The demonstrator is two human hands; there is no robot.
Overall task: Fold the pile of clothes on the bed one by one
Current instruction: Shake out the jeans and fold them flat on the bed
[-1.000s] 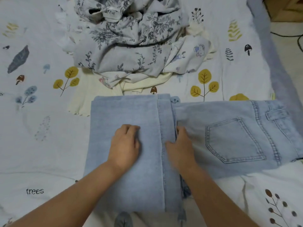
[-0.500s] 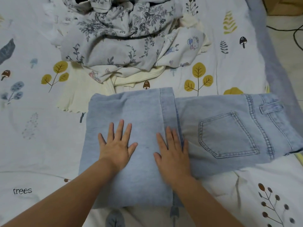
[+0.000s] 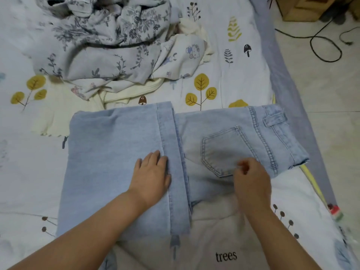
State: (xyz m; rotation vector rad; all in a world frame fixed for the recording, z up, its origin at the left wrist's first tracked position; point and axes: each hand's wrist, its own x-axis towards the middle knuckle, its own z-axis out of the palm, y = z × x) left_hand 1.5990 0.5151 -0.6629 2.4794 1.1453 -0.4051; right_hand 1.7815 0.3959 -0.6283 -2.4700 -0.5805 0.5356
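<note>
The left hand (image 3: 151, 175) is laid flat, fingers straight, on the folded-over legs of the light-blue jeans (image 3: 116, 172), apparently to pin the fold beside its hem edge. The right hand (image 3: 251, 180) is held over the back pocket (image 3: 220, 149) with fingers loosely curled, seemingly holding nothing, though blur leaves this uncertain. The jeans are spread across the bed's near edge, the waistband toward its right side, while the unfolded pile (image 3: 109, 45) is left at the far edge.
</note>
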